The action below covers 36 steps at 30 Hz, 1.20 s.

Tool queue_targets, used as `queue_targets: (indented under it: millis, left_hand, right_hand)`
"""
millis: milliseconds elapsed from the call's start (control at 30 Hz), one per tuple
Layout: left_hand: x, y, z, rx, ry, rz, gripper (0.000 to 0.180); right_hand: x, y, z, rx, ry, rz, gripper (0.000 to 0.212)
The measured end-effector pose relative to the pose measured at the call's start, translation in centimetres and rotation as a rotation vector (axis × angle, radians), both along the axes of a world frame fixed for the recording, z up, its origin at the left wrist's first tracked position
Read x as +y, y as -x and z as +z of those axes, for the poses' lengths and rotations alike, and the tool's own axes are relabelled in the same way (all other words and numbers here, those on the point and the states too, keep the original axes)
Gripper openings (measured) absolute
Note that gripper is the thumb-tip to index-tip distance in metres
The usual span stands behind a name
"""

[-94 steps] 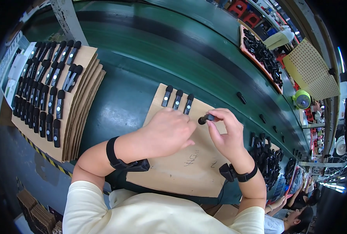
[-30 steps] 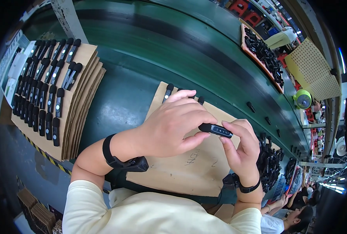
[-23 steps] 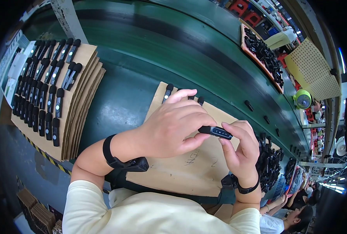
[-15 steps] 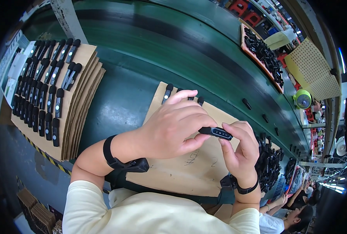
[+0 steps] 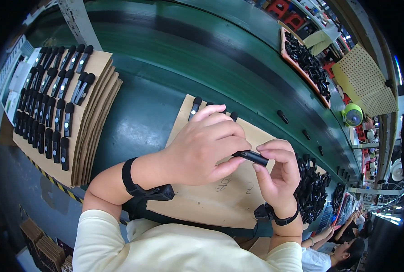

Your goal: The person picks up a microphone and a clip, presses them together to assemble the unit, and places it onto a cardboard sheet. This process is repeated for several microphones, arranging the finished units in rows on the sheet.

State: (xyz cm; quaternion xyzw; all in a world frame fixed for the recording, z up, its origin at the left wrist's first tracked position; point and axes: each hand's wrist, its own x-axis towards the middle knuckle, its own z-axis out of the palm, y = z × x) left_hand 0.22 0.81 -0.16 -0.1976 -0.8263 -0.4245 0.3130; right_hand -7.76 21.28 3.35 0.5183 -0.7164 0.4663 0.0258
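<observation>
Right of centre: black microphone (image 5: 255, 157), over a cardboard sheet (image 5: 202, 206), its right end dipping slightly. Left hand (image 5: 204, 147) pinches one end, thumb and finger; right hand (image 5: 280, 174) the other. Frame left: similar microphones (image 5: 49, 111) in rows.

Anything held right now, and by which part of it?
A slim black device, held near both ends: left grip pinches its left end, mostly hidden there; right grip pinches near the opposite end.
</observation>
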Motion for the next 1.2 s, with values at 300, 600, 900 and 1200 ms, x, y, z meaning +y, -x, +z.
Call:
queue_targets:
  millis: [300,600,900,1200]
  left_hand:
    - [0.7,0.3,-1.5,-0.201,0.184,0.131,0.024]
    - [1.1,-0.3,-3.2,-0.493,0.543,-0.101,0.029]
    - [1.0,-0.5,-3.3,-0.534,0.556,-0.121,0.028]
    - [1.2,-0.6,-3.4,-0.528,0.573,-0.124,0.028]
  right_hand:
    - [-0.2,1.3,-1.0,0.041,-0.160,-0.062,0.028]
    - [0.4,4.6,-5.7,0.316,-0.354,-0.138,0.028]
    - [0.9,3.5,-7.8,0.383,-0.462,-0.067,0.027]
    - [0.6,5.7,-8.1,0.375,-0.439,-0.094,0.028]
